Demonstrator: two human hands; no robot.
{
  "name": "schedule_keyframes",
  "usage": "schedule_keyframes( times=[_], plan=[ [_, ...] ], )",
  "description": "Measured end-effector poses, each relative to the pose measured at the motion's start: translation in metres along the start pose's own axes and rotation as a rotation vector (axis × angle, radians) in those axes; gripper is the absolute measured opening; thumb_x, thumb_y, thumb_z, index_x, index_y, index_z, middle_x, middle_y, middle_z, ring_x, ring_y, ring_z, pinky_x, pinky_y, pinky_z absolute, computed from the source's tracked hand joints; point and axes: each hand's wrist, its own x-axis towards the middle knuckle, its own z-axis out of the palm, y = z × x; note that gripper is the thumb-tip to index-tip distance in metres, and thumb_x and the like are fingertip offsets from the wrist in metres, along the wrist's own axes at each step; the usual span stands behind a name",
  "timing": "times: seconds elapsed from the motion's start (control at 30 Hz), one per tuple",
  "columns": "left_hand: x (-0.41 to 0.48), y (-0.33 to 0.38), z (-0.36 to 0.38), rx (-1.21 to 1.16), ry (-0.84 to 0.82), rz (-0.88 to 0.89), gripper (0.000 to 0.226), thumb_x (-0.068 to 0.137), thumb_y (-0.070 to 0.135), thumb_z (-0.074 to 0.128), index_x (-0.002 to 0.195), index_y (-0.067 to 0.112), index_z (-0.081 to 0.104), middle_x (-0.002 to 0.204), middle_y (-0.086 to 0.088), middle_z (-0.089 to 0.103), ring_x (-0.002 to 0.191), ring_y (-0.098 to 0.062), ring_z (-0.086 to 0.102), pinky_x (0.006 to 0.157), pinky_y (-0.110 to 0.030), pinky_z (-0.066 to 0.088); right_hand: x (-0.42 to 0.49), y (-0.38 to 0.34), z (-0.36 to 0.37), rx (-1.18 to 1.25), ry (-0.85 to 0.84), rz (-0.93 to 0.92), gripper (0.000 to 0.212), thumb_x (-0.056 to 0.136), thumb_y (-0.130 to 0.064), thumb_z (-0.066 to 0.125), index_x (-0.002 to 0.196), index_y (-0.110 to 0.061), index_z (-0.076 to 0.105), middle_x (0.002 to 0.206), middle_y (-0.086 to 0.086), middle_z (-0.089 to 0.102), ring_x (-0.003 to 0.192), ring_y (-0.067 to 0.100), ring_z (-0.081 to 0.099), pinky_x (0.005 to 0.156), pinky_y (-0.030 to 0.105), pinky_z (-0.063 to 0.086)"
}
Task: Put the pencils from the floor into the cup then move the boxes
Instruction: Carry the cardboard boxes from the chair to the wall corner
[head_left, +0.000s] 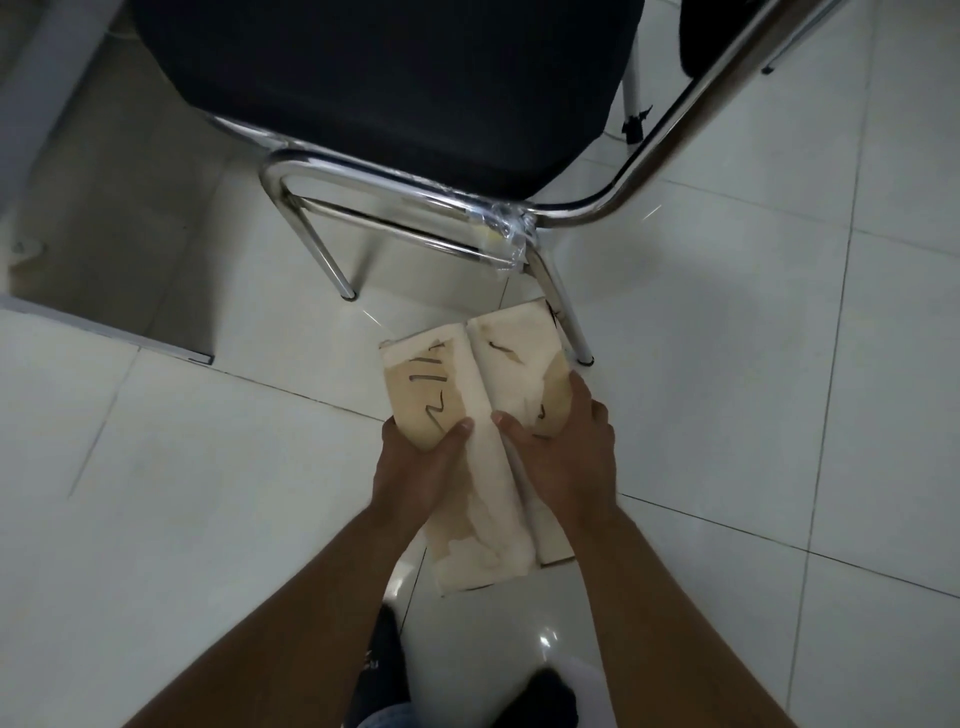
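Two worn cardboard boxes wrapped in torn white paper stand side by side on the tiled floor below the chair. My left hand (421, 462) grips the left box (423, 387) from its left side, thumb on top. My right hand (563, 452) grips the right box (519, 353) from its right side, thumb on its top face. Dark staples show on both box tops. No pencils or cup are in view.
A black-seated chair (384, 83) with chrome legs (563, 306) stands just beyond the boxes; one leg touches the right box's far corner. A white cabinet base (104, 332) lies to the left. My dark shoes (535, 699) are at the bottom. White floor tiles (753, 364) spread to the right.
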Motion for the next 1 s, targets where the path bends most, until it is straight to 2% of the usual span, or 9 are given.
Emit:
schedule_keyframes(
  times=[0.17, 0.33, 0.43, 0.5, 0.7, 0.87, 1.0],
  plan=[
    [-0.034, 0.03, -0.042, 0.031, 0.059, -0.003, 0.096, 0.056, 0.082, 0.081, 0.133, 0.03, 0.057, 0.114, 0.013, 0.071, 0.1, -0.014, 0.071, 0.087, -0.045, 0.062, -0.038, -0.035, -0.025, 0.006, -0.007, -0.006, 0.114, 0.063, -0.087, 0.069, 0.157, -0.044, 0.021, 0.145, -0.002, 0.046, 0.133, 0.026, 0.046, 0.106, 0.05, 0.047],
    [-0.088, 0.073, -0.095, 0.05, 0.152, 0.041, 0.09, 0.056, 0.084, 0.08, 0.129, 0.039, 0.052, 0.109, 0.024, 0.066, 0.095, 0.0, 0.065, 0.07, -0.027, 0.053, -0.094, -0.082, -0.056, 0.068, -0.065, 0.012, 0.122, 0.061, -0.088, 0.071, 0.16, -0.042, 0.018, 0.145, -0.005, 0.043, 0.134, 0.023, 0.041, 0.102, 0.042, 0.043],
    [-0.12, 0.097, -0.117, 0.053, 0.184, 0.101, 0.076, 0.059, 0.076, 0.084, 0.12, 0.049, 0.047, 0.106, 0.028, 0.064, 0.095, 0.005, 0.062, 0.071, -0.026, 0.052, -0.123, -0.106, -0.071, 0.118, -0.068, 0.037, 0.126, 0.063, -0.081, 0.079, 0.163, -0.039, 0.016, 0.148, -0.003, 0.04, 0.137, 0.025, 0.039, 0.108, 0.044, 0.042],
    [-0.138, 0.109, -0.129, 0.049, 0.203, 0.13, 0.074, 0.059, 0.071, 0.086, 0.119, 0.048, 0.048, 0.108, 0.028, 0.065, 0.096, 0.004, 0.063, 0.074, -0.027, 0.054, -0.142, -0.119, -0.081, 0.137, -0.044, 0.039, 0.127, 0.063, -0.079, 0.081, 0.163, -0.038, 0.016, 0.148, -0.002, 0.04, 0.138, 0.025, 0.038, 0.108, 0.044, 0.042],
    [-0.193, 0.142, -0.168, 0.028, 0.245, 0.196, 0.074, 0.062, 0.071, 0.085, 0.12, 0.052, 0.044, 0.108, 0.034, 0.061, 0.095, 0.008, 0.06, 0.065, -0.015, 0.045, -0.189, -0.161, -0.124, 0.108, -0.001, -0.032, 0.128, 0.06, -0.08, 0.083, 0.161, -0.038, 0.017, 0.145, 0.0, 0.042, 0.135, 0.027, 0.042, 0.102, 0.045, 0.046],
    [-0.251, 0.181, -0.207, -0.031, 0.272, 0.225, 0.075, 0.06, 0.075, 0.083, 0.12, 0.055, 0.042, 0.108, 0.034, 0.06, 0.094, 0.009, 0.059, 0.064, -0.015, 0.044, -0.233, -0.205, -0.175, 0.097, 0.023, -0.13, 0.127, 0.06, -0.081, 0.082, 0.161, -0.041, 0.017, 0.141, 0.0, 0.042, 0.133, 0.025, 0.042, 0.093, 0.042, 0.045],
    [-0.308, 0.208, -0.243, -0.077, 0.278, 0.239, 0.078, 0.06, 0.077, 0.082, 0.121, 0.055, 0.041, 0.111, 0.033, 0.061, 0.097, 0.007, 0.061, 0.065, -0.019, 0.046, -0.278, -0.239, -0.225, 0.056, 0.012, -0.222, 0.122, 0.065, -0.077, 0.082, 0.161, -0.042, 0.016, 0.145, 0.0, 0.041, 0.134, 0.025, 0.041, 0.098, 0.045, 0.049]
  ],
)
